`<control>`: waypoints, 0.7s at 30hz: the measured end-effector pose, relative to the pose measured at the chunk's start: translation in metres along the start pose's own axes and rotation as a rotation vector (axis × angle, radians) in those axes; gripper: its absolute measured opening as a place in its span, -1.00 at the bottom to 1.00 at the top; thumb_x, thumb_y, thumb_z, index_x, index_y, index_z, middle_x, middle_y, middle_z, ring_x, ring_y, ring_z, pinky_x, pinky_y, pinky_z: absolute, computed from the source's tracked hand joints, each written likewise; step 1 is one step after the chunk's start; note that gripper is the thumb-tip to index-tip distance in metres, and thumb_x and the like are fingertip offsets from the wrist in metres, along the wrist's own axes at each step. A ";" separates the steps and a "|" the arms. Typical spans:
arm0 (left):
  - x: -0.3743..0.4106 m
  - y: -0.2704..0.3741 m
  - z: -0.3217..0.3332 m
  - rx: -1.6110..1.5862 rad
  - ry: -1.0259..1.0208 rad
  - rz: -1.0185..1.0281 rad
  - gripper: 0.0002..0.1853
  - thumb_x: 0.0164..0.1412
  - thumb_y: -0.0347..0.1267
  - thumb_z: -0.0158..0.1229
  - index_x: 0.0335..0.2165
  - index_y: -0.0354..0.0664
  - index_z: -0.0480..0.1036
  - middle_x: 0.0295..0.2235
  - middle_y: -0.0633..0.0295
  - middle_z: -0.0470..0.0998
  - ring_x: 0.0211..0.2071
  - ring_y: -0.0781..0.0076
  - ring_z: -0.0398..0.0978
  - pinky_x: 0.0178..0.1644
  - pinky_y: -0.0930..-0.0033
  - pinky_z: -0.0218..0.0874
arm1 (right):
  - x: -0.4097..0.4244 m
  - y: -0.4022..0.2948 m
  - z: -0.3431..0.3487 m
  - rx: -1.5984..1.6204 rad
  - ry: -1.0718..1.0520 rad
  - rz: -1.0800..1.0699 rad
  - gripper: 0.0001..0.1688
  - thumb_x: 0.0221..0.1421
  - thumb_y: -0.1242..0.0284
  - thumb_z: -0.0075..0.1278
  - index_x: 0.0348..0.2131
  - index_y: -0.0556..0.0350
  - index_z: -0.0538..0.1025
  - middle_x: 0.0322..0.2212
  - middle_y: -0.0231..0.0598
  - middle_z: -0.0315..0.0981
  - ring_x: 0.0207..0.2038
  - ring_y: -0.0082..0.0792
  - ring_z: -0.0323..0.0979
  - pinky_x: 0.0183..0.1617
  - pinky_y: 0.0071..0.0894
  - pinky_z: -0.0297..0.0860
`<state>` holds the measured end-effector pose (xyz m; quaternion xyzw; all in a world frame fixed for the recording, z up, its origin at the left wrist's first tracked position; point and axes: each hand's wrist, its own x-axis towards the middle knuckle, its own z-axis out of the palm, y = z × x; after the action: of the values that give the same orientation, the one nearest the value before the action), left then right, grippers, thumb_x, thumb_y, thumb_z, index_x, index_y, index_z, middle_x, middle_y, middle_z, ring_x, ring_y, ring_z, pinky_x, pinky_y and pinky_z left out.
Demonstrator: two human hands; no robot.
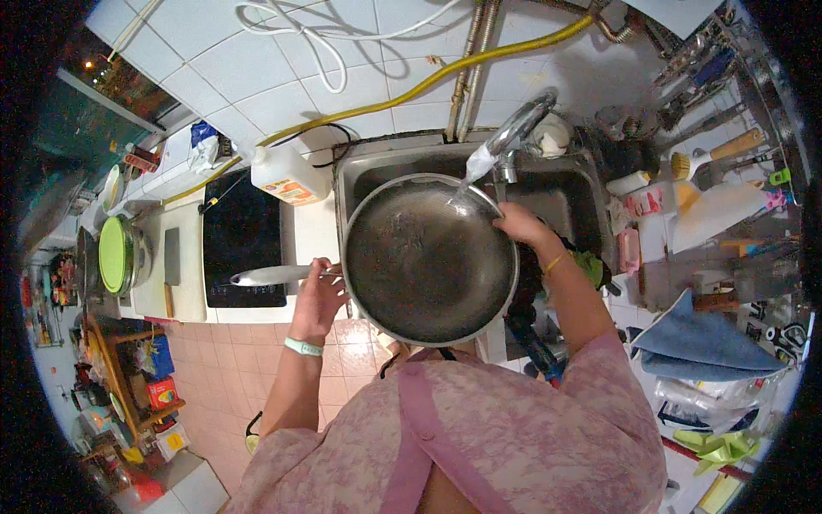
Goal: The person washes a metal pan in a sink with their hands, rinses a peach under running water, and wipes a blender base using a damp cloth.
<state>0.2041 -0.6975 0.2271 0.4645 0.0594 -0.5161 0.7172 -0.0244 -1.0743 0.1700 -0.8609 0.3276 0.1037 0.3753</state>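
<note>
A large dark frying pan point(430, 263) is held over the front of the stainless steel sink point(578, 193), with its inside facing up. My left hand point(318, 305) grips the base of its long metal handle point(273, 275), which points left over the counter. At the pan's upper right rim, my right hand point(523, 225) has hold of the edge; the fingers underneath are hidden. Water runs from the faucet point(504, 138) and its whitish spout tip point(478, 164) into the pan near the far rim. The pan's inside looks wet.
Left of the sink stand a white plastic jug point(289, 175) and a black cooktop point(244, 238). Beyond lie a cleaver point(172, 257) on a white cutting board point(144, 283) and a green-lidded bowl point(114, 255). Right are a wooden-handled brush point(713, 153) and a blue cloth point(700, 347).
</note>
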 end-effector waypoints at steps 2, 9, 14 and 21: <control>-0.009 0.015 0.022 0.042 -0.046 0.040 -0.68 0.30 0.00 -0.04 -0.31 0.01 0.31 -0.16 0.19 0.43 -0.08 0.23 0.37 -0.01 0.05 0.23 | 0.013 0.030 0.017 0.012 0.002 0.005 -0.65 0.03 0.35 0.09 -0.24 0.25 0.48 -0.31 0.09 0.50 -0.21 0.05 0.46 -0.10 -0.09 0.35; -0.040 0.050 0.086 0.335 0.078 0.228 -0.60 0.27 0.09 -0.05 -0.25 0.02 0.32 -0.03 0.12 0.38 -0.06 0.19 0.36 -0.02 0.06 0.27 | 0.040 0.008 0.040 0.438 0.058 -0.017 -0.58 0.16 0.21 0.02 -0.29 0.28 0.47 -0.35 -0.15 0.50 -0.31 -0.28 0.44 -0.18 -0.24 0.33; -0.030 0.057 0.120 0.550 0.129 0.354 -0.63 0.34 0.00 -0.13 -0.29 -0.06 0.33 -0.07 0.14 0.46 -0.10 0.26 0.45 -0.07 0.12 0.34 | 0.073 0.023 0.055 0.527 0.236 -0.003 -0.56 0.18 0.18 0.01 -0.28 0.29 0.49 -0.40 -0.32 0.50 -0.41 -0.43 0.39 -0.26 -0.32 0.34; -0.014 0.055 0.121 0.932 0.151 0.631 -0.65 0.36 -0.21 -0.05 -0.13 -0.30 0.44 -0.27 0.23 0.50 -0.25 0.49 0.41 -0.17 0.39 0.31 | 0.065 -0.032 0.052 0.333 0.580 0.080 -0.54 0.13 0.23 0.03 -0.16 0.29 0.48 -0.28 0.03 0.55 -0.22 -0.10 0.53 -0.15 -0.26 0.38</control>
<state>0.1935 -0.7734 0.3360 0.7628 -0.2651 -0.2138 0.5497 0.0496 -1.0530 0.1249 -0.7679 0.4667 -0.1861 0.3975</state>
